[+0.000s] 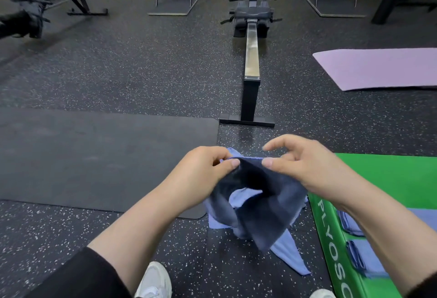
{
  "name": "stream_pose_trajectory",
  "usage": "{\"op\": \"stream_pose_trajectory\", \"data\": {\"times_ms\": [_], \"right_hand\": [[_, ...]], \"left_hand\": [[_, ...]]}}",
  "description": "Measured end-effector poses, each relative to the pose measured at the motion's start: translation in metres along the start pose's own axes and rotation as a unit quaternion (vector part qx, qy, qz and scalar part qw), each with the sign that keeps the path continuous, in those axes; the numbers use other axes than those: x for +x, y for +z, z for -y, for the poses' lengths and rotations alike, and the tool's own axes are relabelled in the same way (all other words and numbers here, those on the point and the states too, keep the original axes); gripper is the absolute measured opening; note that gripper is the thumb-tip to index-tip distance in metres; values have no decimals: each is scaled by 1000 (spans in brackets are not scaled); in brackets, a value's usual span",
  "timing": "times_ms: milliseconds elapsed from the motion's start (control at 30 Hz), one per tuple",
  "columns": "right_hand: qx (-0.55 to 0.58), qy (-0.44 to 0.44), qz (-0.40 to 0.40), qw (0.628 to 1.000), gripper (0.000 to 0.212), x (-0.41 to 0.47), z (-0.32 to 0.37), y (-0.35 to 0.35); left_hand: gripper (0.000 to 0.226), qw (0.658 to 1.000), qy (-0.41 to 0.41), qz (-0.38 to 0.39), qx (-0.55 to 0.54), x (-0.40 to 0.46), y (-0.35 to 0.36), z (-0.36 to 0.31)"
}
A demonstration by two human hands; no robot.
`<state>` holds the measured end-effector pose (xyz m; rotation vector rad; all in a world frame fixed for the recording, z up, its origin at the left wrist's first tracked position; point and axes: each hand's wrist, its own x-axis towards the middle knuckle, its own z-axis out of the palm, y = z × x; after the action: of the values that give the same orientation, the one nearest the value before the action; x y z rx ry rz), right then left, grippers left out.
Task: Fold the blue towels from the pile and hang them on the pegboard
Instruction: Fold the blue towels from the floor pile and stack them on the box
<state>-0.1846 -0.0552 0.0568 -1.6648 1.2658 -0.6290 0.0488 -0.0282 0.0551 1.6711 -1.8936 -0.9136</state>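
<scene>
Both hands are raised over the speckled rubber floor (142,80), each clamped on the top edge of one blue towel (260,203): the left hand (203,170) pinches the edge between thumb and forefinger, and the right hand (305,162) pinches it just beside, thumb on the cloth, the other fingers curled above. The towel hangs crumpled below the hands, its lower end reaching a further blue cloth (290,257) lying on the floor. To the right stands a green plyo box (402,179); white lettering on its side reads "PLYOSO", the rest cut off by the frame edge. Folded blue towels (359,255) lie on the box top. A black mat (94,160) lies left, a purple mat (383,68) far right, and a rowing machine (251,61) directly ahead. White shoes (155,283) show at the bottom.
</scene>
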Motion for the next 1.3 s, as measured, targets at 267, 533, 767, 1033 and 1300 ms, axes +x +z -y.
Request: {"op": "stream_pose_trajectory", "data": {"times_ms": [267,533,767,1033,1300], "right_hand": [[-119,-26,-92,988,22,8,-5,13],[-77,26,-160,984,21,10,-14,-4],[-102,-35,-66,992,18,7,-3,12],[-22,-67,-22,997,15,3,4,18],[-85,-52,-19,995,15,6,-8,4]], "left_hand": [[26,999,-10,37,37,1,-2,-4],[39,992,-54,-110,23,3,-21,18],[35,998,11,-56,6,-2,6,-15],[24,996,36,-29,80,3,12,-17],[34,975,-69,-172,124,12,-18,4]]}}
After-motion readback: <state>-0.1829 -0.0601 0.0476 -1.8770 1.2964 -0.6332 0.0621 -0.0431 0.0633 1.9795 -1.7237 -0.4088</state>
